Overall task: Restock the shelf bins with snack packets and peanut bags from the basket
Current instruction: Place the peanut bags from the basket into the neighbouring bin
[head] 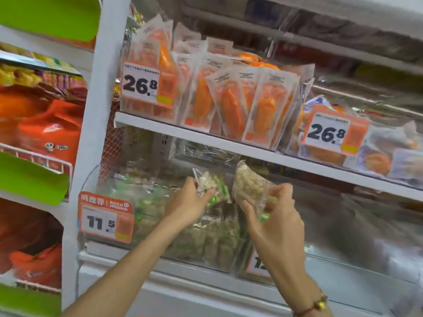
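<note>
Peanut bag [248, 184] pinched in right hand [274, 223] grip, second bag [210, 184] in left hand [192, 202] grip.

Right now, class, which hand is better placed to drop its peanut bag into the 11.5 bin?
Left hand: its peanut bag is already over the bin; the right hand is beside it.

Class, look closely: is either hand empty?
No: the left hand grips one peanut bag, the right hand another.
</note>
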The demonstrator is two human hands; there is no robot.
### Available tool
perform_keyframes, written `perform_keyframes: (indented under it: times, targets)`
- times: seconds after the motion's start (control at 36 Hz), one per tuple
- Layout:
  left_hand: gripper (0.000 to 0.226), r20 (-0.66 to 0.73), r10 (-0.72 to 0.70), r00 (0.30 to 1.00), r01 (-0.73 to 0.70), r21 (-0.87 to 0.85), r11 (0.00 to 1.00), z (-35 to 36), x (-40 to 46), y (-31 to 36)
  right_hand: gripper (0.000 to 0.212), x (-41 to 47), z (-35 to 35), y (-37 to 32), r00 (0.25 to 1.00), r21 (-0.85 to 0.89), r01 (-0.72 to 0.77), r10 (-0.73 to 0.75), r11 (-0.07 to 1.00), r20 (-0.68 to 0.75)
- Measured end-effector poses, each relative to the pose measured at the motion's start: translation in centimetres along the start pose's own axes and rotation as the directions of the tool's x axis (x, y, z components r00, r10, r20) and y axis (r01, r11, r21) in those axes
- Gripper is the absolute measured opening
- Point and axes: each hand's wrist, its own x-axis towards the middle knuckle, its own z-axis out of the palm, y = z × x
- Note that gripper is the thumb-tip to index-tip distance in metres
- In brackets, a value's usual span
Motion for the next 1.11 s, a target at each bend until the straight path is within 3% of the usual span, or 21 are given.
perform_keyframes:
  times: [0.17, 0.31, 0.36, 0.47, 0.64, 0.83, 0.94, 1.03, 1.11]
  targets:
    - [0.043, -0.046, 0.092, 0.995, -0.082, 0.185, 0.979, 1.1, 3.0, 0.6, 0.045, 2.3, 2.5, 0.4, 0.998, -0.242, 0.054, -0.045, 0.969, 0.043]
    - [0.041, -0.104, 0.147, 0.984, -0.097, 0.385, 0.918, 0.7, 4.4, 0.9, 0.045, 4.0, 4.0, -0.1, 0.985, -0.425, 0.114, -0.047, 0.898, 0.164]
    - [0.039, -0.078, 0.188, 0.979, -0.136, 0.437, 0.889, 0.1, 5.0, 1.0, 0.062, 4.7, 4.5, -0.3, 0.975, -0.479, 0.157, -0.059, 0.864, 0.214]
    - [0.038, 0.030, 0.246, 0.969, -0.228, 0.493, 0.839, -1.1, 5.3, 1.4, 0.052, 5.8, 5.1, 0.1, 0.960, -0.502, 0.208, -0.077, 0.840, 0.269]
    - [0.051, 0.129, 0.212, 0.969, -0.246, 0.404, 0.881, -2.4, 5.5, 1.6, 0.047, 5.7, 4.7, 0.6, 0.958, -0.509, 0.242, -0.121, 0.826, 0.259]
    - [0.027, 0.297, 0.040, 0.954, -0.141, 0.328, 0.934, -3.0, 6.9, 3.2, 0.035, 5.6, 4.9, 0.2, 0.956, -0.548, 0.214, -0.058, 0.809, 0.287]
    - [0.025, 0.334, -0.106, 0.937, -0.045, 0.416, 0.908, -2.4, 7.7, 4.1, 0.022, 7.2, 5.7, 0.2, 0.942, -0.555, 0.184, 0.017, 0.812, 0.336]
    - [0.023, 0.308, -0.134, 0.942, -0.025, 0.461, 0.887, -1.2, 8.7, 3.5, 0.028, 7.8, 6.0, 0.4, 0.943, -0.526, 0.157, 0.031, 0.836, 0.332]
    - [0.035, 0.153, -0.036, 0.987, -0.045, 0.493, 0.869, -0.1, 8.1, 2.8, 0.055, 7.6, 6.0, 0.7, 0.956, -0.531, 0.158, 0.006, 0.832, 0.294]
